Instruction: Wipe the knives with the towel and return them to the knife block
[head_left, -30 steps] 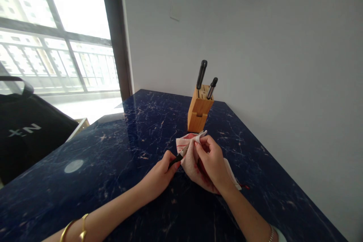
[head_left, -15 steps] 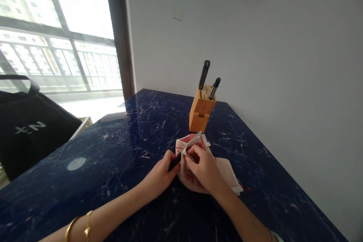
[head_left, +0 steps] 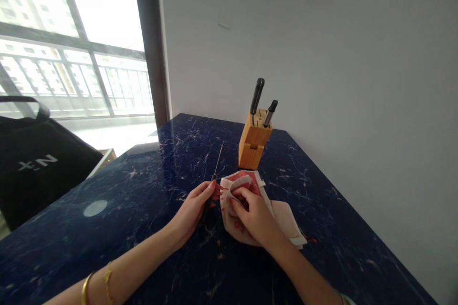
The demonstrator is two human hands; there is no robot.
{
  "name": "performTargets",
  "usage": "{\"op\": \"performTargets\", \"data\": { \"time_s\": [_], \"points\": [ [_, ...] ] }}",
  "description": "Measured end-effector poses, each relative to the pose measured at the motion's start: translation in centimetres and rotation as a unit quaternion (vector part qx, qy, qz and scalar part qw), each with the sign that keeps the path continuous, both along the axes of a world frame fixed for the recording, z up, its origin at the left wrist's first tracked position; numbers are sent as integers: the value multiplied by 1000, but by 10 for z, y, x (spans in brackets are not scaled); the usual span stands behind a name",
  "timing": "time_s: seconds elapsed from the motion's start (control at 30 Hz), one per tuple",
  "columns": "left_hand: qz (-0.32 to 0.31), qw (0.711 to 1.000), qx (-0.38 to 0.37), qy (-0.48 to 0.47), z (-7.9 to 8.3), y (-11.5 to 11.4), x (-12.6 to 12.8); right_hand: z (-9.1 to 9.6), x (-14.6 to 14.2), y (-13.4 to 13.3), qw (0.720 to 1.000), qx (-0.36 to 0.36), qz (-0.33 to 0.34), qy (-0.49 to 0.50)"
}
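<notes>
My left hand (head_left: 196, 205) is closed around the black handle of a knife (head_left: 218, 162), whose thin blade points up and away from me, edge-on to my view. Just to its right, my right hand (head_left: 252, 212) pinches a fold of a white and red cloth (head_left: 245, 178). The cloth is bunched up, with one end lying flat on the table to the right. Blade and cloth are apart. Behind the cloth stands a wooden knife block (head_left: 252, 147) with a black-handled knife (head_left: 257, 96) and another dark-handled tool (head_left: 270, 113) in its slots.
The dark blue marbled table (head_left: 143, 190) reaches to the wall (head_left: 339, 81) on the right and back. A pale round spot (head_left: 95, 208) shows on its left part. Beyond the left edge is a black bag (head_left: 43, 167) before a large window (head_left: 89, 33).
The knife has come out of the fold of cloth. My left hand has moved left and turned the blade upright, while my right hand stays on the cloth.
</notes>
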State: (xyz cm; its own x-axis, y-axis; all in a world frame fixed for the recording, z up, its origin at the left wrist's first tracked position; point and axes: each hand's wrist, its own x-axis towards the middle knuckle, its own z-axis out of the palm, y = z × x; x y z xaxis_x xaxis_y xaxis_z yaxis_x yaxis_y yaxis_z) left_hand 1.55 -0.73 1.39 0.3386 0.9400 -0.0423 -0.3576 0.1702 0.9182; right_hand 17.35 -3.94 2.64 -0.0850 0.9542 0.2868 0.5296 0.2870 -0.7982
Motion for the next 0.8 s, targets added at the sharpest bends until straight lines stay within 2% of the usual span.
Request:
{"op": "performTargets", "data": {
  "time_s": [0.13, 0.37, 0.5, 0.57, 0.7, 0.8],
  "points": [
    [-16, 999, 11, -28, 4, -2, 1, 2, -3, -2, 1000, -6, 18, 1],
    [-56, 997, 47, -10, 2, -7, 5, 1, -9, -4, 996, 19, 37, -73],
    [-55, 994, 89, 15, 2, -5, 3, 1, -8, -3, 994, 35, 28, -100],
    [-31, 995, 93, 32, 3, -2, 1, 3, -4, -2, 994, 39, 25, -103],
    [84, 994, 64, 21, 2, 7, -5, 8, 4, -2, 993, 30, 30, -108],
    [89, 994, 42, -37, -3, 12, -6, 10, 9, 0, 994, 29, 25, -106]
  ]
}}
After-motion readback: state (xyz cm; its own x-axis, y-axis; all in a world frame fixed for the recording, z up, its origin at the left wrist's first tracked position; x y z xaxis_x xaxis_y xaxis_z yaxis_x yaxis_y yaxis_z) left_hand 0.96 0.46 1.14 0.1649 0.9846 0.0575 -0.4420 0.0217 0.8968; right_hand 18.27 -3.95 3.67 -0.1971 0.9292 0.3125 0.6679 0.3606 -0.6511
